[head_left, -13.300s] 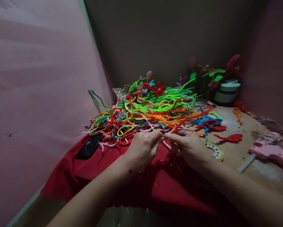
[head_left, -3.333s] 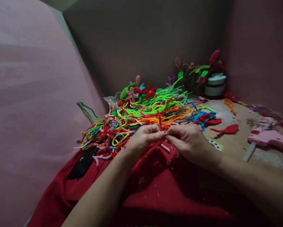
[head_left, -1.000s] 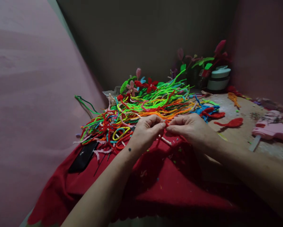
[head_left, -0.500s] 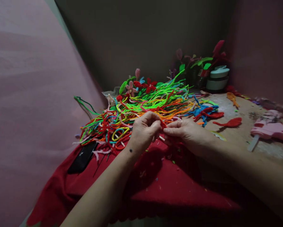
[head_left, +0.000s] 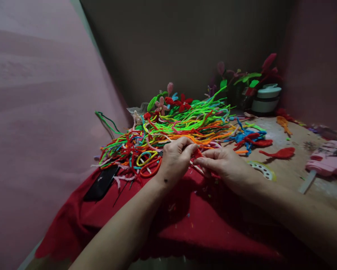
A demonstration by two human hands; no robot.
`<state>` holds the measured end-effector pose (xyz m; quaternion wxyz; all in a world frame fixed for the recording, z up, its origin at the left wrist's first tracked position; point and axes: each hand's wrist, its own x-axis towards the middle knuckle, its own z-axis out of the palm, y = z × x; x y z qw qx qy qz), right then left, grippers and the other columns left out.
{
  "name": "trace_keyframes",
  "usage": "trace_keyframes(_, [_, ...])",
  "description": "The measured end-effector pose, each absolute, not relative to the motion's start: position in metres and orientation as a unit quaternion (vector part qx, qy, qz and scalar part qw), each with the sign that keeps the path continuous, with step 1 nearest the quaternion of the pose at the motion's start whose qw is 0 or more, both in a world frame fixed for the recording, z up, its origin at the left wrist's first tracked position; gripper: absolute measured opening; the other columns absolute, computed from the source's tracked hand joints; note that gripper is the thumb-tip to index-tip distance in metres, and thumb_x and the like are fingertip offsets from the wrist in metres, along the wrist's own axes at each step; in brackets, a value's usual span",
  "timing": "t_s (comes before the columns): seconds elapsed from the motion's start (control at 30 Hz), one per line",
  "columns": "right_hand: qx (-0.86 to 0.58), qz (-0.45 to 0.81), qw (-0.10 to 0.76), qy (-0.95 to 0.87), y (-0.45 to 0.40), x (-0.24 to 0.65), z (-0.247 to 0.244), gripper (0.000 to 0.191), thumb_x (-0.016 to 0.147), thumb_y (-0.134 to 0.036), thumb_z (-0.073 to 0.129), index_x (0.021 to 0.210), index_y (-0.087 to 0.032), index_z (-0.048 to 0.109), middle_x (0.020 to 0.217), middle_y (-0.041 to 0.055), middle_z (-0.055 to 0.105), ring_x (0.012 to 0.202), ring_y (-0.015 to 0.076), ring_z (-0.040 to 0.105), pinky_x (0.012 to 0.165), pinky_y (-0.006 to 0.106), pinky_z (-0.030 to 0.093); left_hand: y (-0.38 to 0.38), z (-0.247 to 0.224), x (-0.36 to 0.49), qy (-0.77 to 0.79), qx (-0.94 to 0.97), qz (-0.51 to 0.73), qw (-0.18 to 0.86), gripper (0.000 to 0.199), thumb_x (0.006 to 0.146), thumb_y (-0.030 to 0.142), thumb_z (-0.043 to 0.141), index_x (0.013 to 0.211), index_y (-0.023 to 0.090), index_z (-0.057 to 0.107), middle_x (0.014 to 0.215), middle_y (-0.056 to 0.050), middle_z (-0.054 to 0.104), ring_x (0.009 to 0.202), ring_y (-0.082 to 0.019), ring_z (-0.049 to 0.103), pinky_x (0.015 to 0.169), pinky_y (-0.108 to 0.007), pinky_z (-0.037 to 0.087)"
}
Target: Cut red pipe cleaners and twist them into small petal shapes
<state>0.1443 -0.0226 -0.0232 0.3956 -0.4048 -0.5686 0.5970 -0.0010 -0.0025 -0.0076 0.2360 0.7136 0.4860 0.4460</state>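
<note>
Both hands meet above the front of the red cloth (head_left: 196, 221). A small fuzzy red piece (head_left: 197, 153) is pinched between them. My left hand (head_left: 175, 157) is closed on its upper left side, with the dark tip of some tool showing beside the wrist. My right hand (head_left: 221, 163) grips the piece from the right, thumb against fingers. Just behind lies a heap of coloured pipe cleaners (head_left: 185, 127), green, orange and red. How the red piece is shaped under the fingers is hidden.
A black phone (head_left: 101, 183) lies at the left. To the right are a pink glue gun (head_left: 326, 161), a red petal shape (head_left: 279, 153) and a blue fuzzy bundle (head_left: 245, 137). Fuzzy flowers (head_left: 182, 103) and a lidded pot (head_left: 266, 99) stand behind.
The view has shifted, so the scene sits slightly further right. My hands stay together on the red piece, more of which shows between the fingers. More of the yellow-rimmed disc shows beside my right forearm.
</note>
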Motion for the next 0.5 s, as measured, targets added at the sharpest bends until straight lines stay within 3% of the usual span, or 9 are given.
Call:
trace_keyframes(0.2, [-0.424,0.568,0.417,-0.569,-0.0212,0.1468,-0.0254,0.034,0.07,-0.039,0.064,0.05,-0.016,0.051,0.046,-0.0032,0.044,0.043,0.007,0.033,0.046,0.025,0.024,-0.0004,-0.0025,-0.004,0.406,0.616,0.414,0.533,0.023,0.074,0.036,0.061,0.067,0.014,0.056,0.05,0.005,0.048,0.037,-0.005,0.035,0.038,-0.02,0.027])
trace_keyframes(0.37, [-0.41,0.566,0.41,-0.586,-0.0197,0.1485,-0.0256,0.033,0.071,-0.04,0.065,0.051,-0.015,0.057,0.05,-0.0003,0.051,0.049,0.009,0.04,0.05,0.025,0.031,-0.0018,-0.0021,-0.0033,0.4,0.618,0.407,0.541,0.029,0.07,0.037,0.067,0.06,0.011,0.057,0.045,0.004,0.046,0.038,-0.004,0.035,0.038,-0.02,0.025])
trace_keyframes(0.5, [-0.36,0.617,0.441,-0.543,-0.0182,0.1503,-0.0235,0.022,0.071,-0.038,0.069,0.072,-0.016,0.066,0.068,0.0016,0.062,0.063,0.0131,0.054,0.061,0.026,0.041,0.0,-0.0012,-0.0042,0.396,0.59,0.418,0.566,0.033,0.064,0.037,0.072,0.054,0.012,0.053,0.042,0.007,0.04,0.037,-0.002,0.028,0.039,-0.019,0.017])
